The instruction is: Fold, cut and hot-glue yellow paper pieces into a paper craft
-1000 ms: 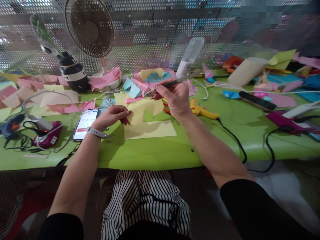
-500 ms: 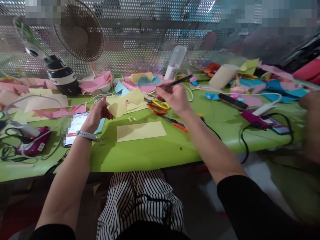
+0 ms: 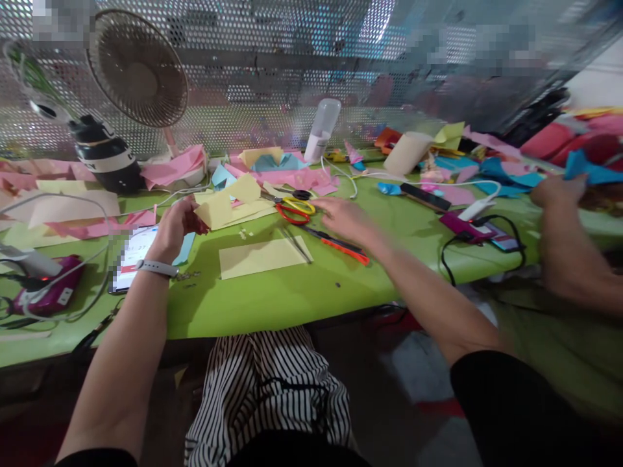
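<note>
My left hand (image 3: pixel 179 224), with a pale watch strap (image 3: pixel 156 267) on the wrist, has its fingers curled at the left edge of a folded yellow paper (image 3: pixel 219 209). My right hand (image 3: pixel 344 220) is slightly blurred, its fingers stretched toward the scissors' handles, and nothing shows in it. Red-and-yellow-handled scissors (image 3: pixel 294 211) lie just left of its fingertips, close to a black handle (image 3: pixel 302 194). Thin dark tweezers (image 3: pixel 298 246) rest across a flat yellow paper strip (image 3: pixel 253 258). A dark tool with an orange end (image 3: pixel 345 250) lies below my right hand.
A phone (image 3: pixel 136 259) and a purple power block (image 3: pixel 51 285) lie at left. Behind stand a fan (image 3: pixel 139 71), a black bottle (image 3: pixel 109 159) and a clear bottle (image 3: pixel 324 123). Coloured papers (image 3: pixel 277 175) line the back. A co-worker's hand (image 3: pixel 562 191) is at right.
My right hand has let go of the dark slim tool and lowered toward the scissors. Tweezers now lie on the yellow strip. The view has turned right, showing more of the co-worker's arm.
</note>
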A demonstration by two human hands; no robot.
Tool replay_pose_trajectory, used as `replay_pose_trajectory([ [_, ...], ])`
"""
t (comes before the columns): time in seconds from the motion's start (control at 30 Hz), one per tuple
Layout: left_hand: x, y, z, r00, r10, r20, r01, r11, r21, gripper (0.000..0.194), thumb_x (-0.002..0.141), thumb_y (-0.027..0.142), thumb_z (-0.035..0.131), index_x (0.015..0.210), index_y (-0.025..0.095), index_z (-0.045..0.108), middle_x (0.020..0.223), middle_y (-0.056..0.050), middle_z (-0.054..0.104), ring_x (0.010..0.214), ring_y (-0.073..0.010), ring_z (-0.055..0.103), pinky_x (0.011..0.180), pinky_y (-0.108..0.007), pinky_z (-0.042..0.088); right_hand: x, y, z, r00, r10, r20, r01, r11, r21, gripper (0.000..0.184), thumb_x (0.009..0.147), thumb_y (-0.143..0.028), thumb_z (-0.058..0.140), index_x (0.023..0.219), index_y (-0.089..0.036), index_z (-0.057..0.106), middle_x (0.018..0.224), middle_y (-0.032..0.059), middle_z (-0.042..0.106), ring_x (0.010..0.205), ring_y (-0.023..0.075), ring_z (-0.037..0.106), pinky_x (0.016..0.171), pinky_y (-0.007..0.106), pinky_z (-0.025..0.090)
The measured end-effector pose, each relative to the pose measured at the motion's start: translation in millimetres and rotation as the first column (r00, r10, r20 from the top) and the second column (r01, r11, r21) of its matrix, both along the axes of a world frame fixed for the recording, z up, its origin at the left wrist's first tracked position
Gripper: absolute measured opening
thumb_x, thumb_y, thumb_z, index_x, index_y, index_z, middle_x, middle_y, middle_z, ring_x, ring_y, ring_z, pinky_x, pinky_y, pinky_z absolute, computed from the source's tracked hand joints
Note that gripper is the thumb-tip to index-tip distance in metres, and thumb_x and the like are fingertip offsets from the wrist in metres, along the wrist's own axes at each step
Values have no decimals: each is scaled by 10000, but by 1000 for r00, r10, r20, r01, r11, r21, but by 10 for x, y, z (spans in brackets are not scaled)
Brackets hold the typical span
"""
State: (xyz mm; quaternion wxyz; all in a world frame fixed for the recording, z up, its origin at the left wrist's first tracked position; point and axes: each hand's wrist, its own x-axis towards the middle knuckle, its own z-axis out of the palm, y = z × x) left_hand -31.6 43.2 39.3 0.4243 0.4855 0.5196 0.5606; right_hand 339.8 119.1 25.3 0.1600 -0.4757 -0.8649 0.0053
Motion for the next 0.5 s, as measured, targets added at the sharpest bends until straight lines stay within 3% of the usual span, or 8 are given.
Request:
replay_pose_trajectory([
  [0.1, -2, 0, 0, 1000, -4, 14, 4, 1000, -4, 214, 746, 402, 500, 711, 194, 534, 509, -17, 590, 451, -147, 568, 485, -238, 463, 274, 124, 95, 933, -221, 284, 256, 962, -93, 455, 821, -163, 617, 1275, -156, 656, 1296, 180, 673, 1096, 331, 672, 867, 408, 532],
  [0.2, -7, -11, -10, 999, -46, 22, 47, 999, -8, 215, 725, 395, 466, 706, 194, 539, 504, -21, 585, 451, -154, 569, 490, -252, 469, 452, 251, 67, 834, -264, 485, 411, 883, -227, 339, 794, -244, 671, 1114, -137, 691, 1073, 180, 727, 901, 303, 692, 694, 345, 489],
  [0.33, -14, -55, -18, 990, -139, 33, 137, 990, 32, 152, 664, 327, 536, 709, 185, 563, 511, -17, 586, 506, -162, 611, 511, -247, 476, 509, 322, -49, 847, -251, 469, 385, 897, -216, 331, 770, -278, 691, 1075, -150, 691, 1116, 177, 692, 907, 285, 671, 680, 322, 453],
  [0.5, 11, -114, 5, 978, -208, -17, 209, 977, 38, 102, 601, 216, 630, 671, 162, 578, 547, -21, 627, 504, -135, 607, 532, -235, 493, 623, 315, -177, 872, -409, 270, 453, 882, -127, 394, 769, -358, 683, 1083, -122, 652, 1134, 216, 671, 927, 305, 667, 710, 351, 459],
])
